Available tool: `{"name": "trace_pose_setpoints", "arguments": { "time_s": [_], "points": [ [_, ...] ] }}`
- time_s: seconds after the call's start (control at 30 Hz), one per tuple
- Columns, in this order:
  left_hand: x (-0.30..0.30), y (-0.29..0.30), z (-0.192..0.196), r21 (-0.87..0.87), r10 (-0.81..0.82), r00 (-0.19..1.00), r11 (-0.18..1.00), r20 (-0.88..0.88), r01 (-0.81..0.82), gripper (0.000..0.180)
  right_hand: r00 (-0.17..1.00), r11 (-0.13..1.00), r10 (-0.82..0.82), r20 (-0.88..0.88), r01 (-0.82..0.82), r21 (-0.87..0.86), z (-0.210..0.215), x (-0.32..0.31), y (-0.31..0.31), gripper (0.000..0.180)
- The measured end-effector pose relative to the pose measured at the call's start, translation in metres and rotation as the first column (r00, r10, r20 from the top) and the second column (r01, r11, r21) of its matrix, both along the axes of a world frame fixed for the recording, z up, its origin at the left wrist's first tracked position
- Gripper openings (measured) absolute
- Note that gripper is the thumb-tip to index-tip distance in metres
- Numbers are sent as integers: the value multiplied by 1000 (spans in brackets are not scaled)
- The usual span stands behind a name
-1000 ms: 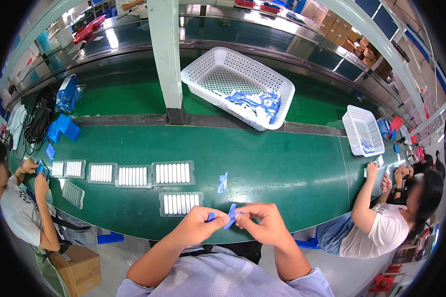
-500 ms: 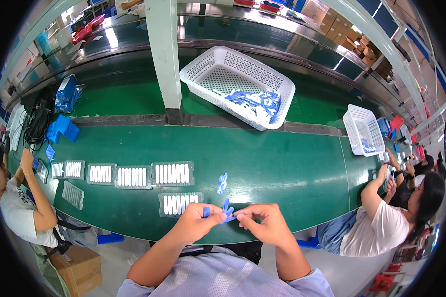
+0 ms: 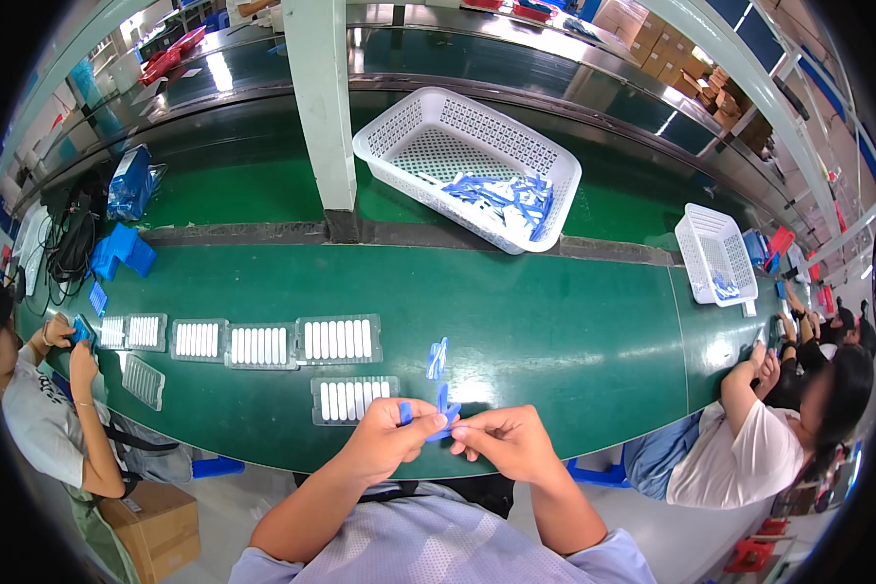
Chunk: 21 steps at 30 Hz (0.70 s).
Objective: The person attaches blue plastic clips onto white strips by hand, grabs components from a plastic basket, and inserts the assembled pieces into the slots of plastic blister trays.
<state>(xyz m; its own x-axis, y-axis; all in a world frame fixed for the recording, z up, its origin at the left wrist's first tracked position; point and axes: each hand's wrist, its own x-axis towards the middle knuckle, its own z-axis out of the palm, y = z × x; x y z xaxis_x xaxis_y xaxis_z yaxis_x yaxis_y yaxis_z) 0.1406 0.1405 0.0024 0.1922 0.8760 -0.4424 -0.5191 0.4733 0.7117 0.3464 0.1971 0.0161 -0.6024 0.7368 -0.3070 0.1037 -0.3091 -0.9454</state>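
My left hand (image 3: 391,438) is closed on several slim blue plastic strips (image 3: 444,399); one end pokes out by the knuckles and others fan out past the thumb. My right hand (image 3: 509,440) pinches the low end of one blue strip from the other side, its fingertips close to the left thumb. Just beyond my hands, a small bunch of blue and white strips (image 3: 436,359) lies on the green table (image 3: 555,331). A clear tray of white sticks (image 3: 354,400) rests beside my left hand, partly covered by it.
More clear trays with white sticks (image 3: 263,346) line up to the left, near an empty-looking tray (image 3: 143,383). A large white basket (image 3: 389,175) of blue and white pieces stands beyond a post (image 3: 319,117). A smaller basket (image 3: 696,258) is at right. People sit on both sides.
My right hand has shifted slightly left, closer to the left one, and the strip between them is turned. The person at left has lowered their hands to a blue item.
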Motion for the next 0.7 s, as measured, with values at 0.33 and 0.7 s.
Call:
{"name": "trace_pose_setpoints", "arguments": {
  "time_s": [0.33, 0.7],
  "points": [
    [2, 0, -1, 15, 59, 998, 998, 36, -59, 23, 981, 960, -125, 149, 82, 266, 3, -12, -5, 13],
    [2, 0, 1, -19, 67, 997, 998, 23, -67, 22, 980, 947, -143, 139, 94, 306, 3, -13, -4, 13]
  ]
}}
